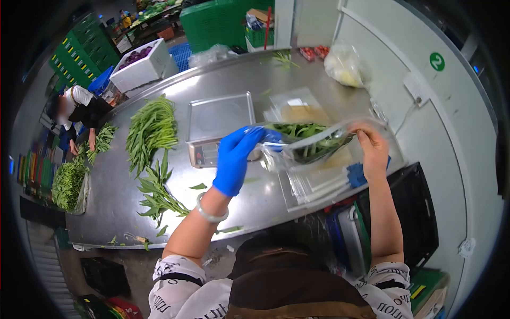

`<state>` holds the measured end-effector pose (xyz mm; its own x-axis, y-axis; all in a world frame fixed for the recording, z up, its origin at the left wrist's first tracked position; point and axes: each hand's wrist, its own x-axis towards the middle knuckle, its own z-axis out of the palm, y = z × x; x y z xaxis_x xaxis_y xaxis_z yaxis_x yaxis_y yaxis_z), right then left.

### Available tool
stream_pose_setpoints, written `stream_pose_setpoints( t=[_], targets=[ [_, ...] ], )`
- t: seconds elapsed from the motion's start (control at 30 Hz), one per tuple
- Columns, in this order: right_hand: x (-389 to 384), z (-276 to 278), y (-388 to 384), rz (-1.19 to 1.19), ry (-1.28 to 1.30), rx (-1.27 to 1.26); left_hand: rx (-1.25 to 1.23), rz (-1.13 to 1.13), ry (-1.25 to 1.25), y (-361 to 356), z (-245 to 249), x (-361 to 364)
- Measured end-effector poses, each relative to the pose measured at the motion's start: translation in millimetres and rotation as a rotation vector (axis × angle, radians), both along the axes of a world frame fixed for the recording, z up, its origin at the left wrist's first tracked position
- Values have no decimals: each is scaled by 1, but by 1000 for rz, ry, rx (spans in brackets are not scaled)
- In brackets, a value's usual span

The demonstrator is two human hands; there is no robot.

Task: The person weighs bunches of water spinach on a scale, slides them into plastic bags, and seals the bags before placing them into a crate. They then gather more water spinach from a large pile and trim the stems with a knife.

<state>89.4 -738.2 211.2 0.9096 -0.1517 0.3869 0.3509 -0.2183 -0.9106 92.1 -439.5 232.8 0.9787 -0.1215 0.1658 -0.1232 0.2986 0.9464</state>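
A clear plastic bag (281, 155) with leafy greens (324, 143) inside is held up above the steel table. My left hand (234, 159), in a blue glove, grips the bag at its left end; its fingertips are partly covered by the plastic. At the opposite end, the bare fingers of my right hand (372, 149) pinch the bag's edge. Left of the bag stands a digital scale (220, 119) with a bare metal pan. Flat plastic bags (313, 189) lie stacked under my right forearm, with something blue (357, 174) on them.
On the steel table (207, 212) lie a large pile of greens (152, 130) and loose stems (159, 194). A co-worker (82, 109) handles greens at the far left. A filled plastic bag (344, 66) and red-filled packs (313, 52) sit by the right wall. A white foam box (143, 66) stands behind.
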Motion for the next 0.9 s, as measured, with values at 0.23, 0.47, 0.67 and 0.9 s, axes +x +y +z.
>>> stream_pose_setpoints(
  t=[0.23,0.47,0.67,0.9],
  targets=[
    [-144,-135,-24,24,-3,-400,396,-6,491,-11,-159,-197],
    [-235,-273,-33,23,404,-536,771,-219,630,-3,-358,-282],
    [-225,-196,-1,123,108,-710,-174,-207,1075,1,-309,-259],
    [-237,-265,115,592,15,-949,-4,-28,1080,-18,-331,-265]
  ],
)
